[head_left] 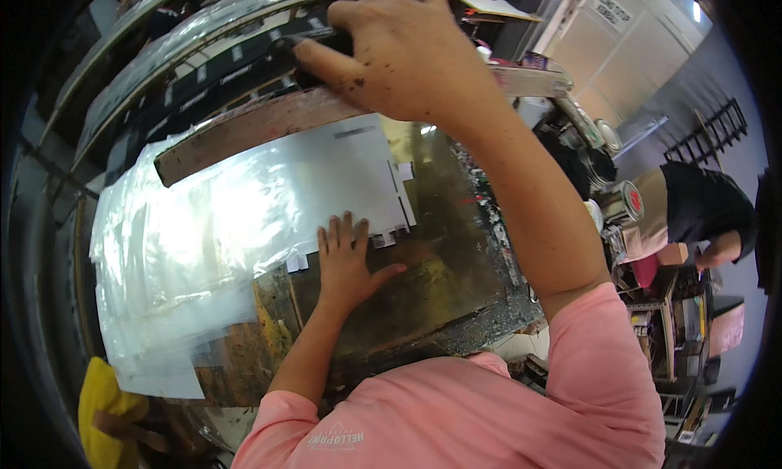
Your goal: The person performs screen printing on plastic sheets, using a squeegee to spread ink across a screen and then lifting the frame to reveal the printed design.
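Note:
My left hand (346, 261) lies flat with fingers spread, its fingertips on the near edge of a white sheet (342, 164). The sheet rests on a stained work board (440, 273), with small pale tabs along its edges. Higher up, my right hand (399, 54) is raised above the far side of the board. Its thumb and fingers close round something dark, which the hand mostly hides. Just beneath that hand, a long wooden bar (261, 131) slants over the far part of the sheet.
Clear plastic sheets (138, 282) cover the board's left side. Racks (163, 54) stand beyond. Paint cans (623, 202) and shelves (668, 322) line the right, where a person in a black shirt (705, 204) bends. A yellow garment (106, 412) and another person's arm show at lower left.

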Action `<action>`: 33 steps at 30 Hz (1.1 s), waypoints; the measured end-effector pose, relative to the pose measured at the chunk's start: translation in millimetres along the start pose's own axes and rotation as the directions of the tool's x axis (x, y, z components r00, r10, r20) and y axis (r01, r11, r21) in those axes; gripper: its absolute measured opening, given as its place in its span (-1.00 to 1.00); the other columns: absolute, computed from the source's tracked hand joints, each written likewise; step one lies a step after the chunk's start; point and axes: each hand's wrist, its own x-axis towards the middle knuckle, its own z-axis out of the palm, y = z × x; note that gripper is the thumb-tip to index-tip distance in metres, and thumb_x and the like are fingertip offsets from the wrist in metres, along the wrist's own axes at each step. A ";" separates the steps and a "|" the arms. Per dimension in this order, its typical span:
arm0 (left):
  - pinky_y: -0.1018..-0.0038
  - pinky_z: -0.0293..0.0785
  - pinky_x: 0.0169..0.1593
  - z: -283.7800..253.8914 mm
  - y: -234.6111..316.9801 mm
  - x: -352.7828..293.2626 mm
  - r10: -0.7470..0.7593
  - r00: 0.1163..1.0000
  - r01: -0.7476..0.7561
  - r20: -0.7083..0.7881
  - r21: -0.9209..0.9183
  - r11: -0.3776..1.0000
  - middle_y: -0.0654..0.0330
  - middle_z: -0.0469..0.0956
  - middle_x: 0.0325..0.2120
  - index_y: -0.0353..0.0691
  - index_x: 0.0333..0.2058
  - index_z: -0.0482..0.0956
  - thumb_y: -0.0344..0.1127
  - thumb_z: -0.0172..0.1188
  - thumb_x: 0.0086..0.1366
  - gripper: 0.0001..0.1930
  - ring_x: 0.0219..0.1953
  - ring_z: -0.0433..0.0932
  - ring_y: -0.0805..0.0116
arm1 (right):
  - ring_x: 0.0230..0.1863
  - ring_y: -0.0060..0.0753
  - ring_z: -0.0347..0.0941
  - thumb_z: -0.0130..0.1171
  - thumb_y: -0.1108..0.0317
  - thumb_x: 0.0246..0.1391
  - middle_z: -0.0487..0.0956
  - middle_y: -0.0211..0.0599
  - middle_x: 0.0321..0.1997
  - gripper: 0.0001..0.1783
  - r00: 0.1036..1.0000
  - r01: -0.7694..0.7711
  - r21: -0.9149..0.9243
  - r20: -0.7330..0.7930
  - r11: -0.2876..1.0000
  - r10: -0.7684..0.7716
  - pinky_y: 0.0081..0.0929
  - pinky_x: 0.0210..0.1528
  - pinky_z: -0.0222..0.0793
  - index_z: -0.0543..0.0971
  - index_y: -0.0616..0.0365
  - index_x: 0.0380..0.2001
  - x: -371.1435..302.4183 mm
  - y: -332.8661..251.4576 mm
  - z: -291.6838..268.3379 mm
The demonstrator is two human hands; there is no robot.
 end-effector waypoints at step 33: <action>0.03 0.62 0.02 -45.9 -186.6 22.0 -0.673 0.735 0.657 -0.079 -0.161 0.737 -0.18 0.72 -0.22 -0.37 -0.03 0.56 -0.35 0.38 0.14 -0.58 -0.09 0.70 -0.21 | -0.10 0.23 0.60 0.14 -0.11 0.32 0.70 0.10 -0.19 -0.44 0.999 -0.018 0.076 0.033 0.997 0.015 0.05 0.05 0.38 0.67 0.26 -0.14 -3.1 5.6 1.1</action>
